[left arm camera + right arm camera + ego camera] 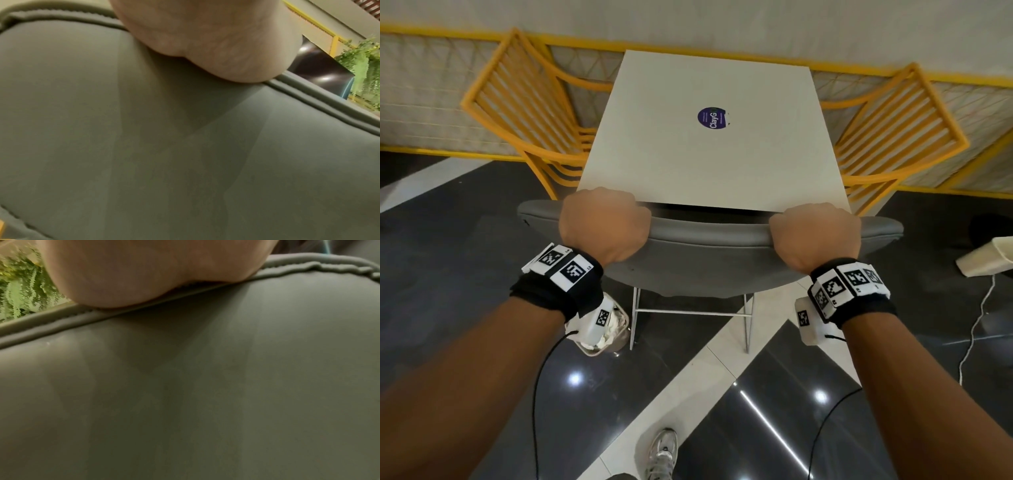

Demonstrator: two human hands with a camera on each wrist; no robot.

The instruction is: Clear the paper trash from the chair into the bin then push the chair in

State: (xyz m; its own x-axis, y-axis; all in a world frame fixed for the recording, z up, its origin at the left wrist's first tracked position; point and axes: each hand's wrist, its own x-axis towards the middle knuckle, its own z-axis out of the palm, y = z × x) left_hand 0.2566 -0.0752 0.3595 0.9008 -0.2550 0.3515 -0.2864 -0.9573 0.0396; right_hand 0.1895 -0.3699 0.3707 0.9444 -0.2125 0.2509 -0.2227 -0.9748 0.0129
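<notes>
grey padded chair (709,253) upright, backrest top against white table's near edge; paper-filled bin (616,334) beside its left leg

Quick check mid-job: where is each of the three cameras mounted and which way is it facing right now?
Head: worn on the head, looking forward and down at the white table and grey chair; both forearms, left hand, right hand and a shoe show.
Left wrist: under the left wrist, looking along the hand at the chair back; only the heel of the hand shows.
Right wrist: mirrored, under the right wrist; heel of the hand over the piped edge.
Shared: all see the grey chair back; each hand has its grip on the top edge.
</notes>
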